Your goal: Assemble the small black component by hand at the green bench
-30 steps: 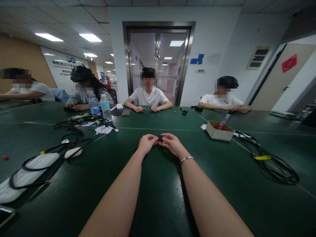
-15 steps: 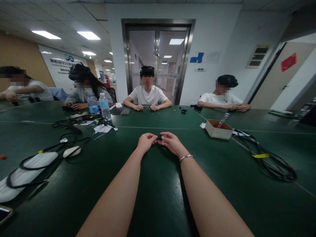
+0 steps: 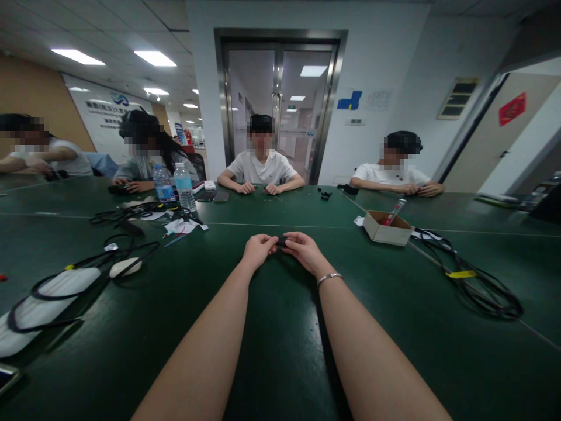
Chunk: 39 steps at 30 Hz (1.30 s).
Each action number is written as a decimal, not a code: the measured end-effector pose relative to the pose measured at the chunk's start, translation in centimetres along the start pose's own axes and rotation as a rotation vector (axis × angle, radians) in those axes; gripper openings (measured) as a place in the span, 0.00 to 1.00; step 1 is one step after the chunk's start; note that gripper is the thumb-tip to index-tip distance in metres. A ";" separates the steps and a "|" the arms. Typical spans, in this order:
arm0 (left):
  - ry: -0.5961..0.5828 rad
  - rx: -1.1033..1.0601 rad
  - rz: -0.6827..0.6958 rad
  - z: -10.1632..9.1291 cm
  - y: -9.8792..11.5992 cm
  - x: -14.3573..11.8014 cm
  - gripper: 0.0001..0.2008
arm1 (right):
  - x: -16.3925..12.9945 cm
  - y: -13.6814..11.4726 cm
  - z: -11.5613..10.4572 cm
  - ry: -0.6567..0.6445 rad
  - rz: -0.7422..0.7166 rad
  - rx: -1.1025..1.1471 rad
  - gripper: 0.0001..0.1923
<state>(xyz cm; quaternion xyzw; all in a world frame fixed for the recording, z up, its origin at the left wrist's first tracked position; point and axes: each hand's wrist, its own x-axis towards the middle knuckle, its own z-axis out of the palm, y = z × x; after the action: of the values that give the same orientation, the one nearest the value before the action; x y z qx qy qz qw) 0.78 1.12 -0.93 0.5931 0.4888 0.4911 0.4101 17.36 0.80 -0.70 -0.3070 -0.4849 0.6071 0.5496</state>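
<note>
Between my two hands is a small black object (image 3: 281, 241), too small and too covered by fingers to name. My left hand (image 3: 259, 250) pinches its left end between thumb and fingertips. From the other side, my right hand (image 3: 304, 251) grips the right end, its fingers curled over it. Both hands are closed and sit just above the green table (image 3: 280, 327), near its middle. A silver bracelet (image 3: 328, 278) circles my right wrist.
Black cables, a white power strip (image 3: 65, 298) and a computer mouse (image 3: 125, 268) lie to the left. Two water bottles (image 3: 184, 187) stand beyond. Right of my hands are an open box (image 3: 387, 228) and a coiled cable (image 3: 477, 286). Several people sit across the table.
The view has shifted slightly. Both hands stay on the black object, with only tiny finger movement.
</note>
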 end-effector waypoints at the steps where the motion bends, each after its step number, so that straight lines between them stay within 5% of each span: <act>1: 0.002 0.005 0.000 0.0 0.1 -0.1 0.13 | 0.0 0.0 0.0 0.004 -0.008 -0.021 0.14; 12: 0.039 0.065 -0.053 0.3 0.5 -0.1 0.14 | -0.1 -0.1 0.2 0.014 0.009 -0.113 0.16; 21: 0.090 0.473 0.012 -0.3 1.8 -1.5 0.22 | -0.2 -0.4 0.6 0.016 0.064 -0.057 0.13; 39: 0.111 0.555 -0.007 -0.2 2.8 -1.9 0.26 | -0.6 -1.1 0.7 -0.032 0.131 -0.034 0.12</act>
<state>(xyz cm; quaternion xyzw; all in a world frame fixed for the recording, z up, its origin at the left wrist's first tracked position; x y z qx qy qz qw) 0.96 -1.27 1.50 0.6532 0.6285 0.3684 0.2063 17.22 -0.03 0.46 -0.3378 -0.4828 0.6383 0.4953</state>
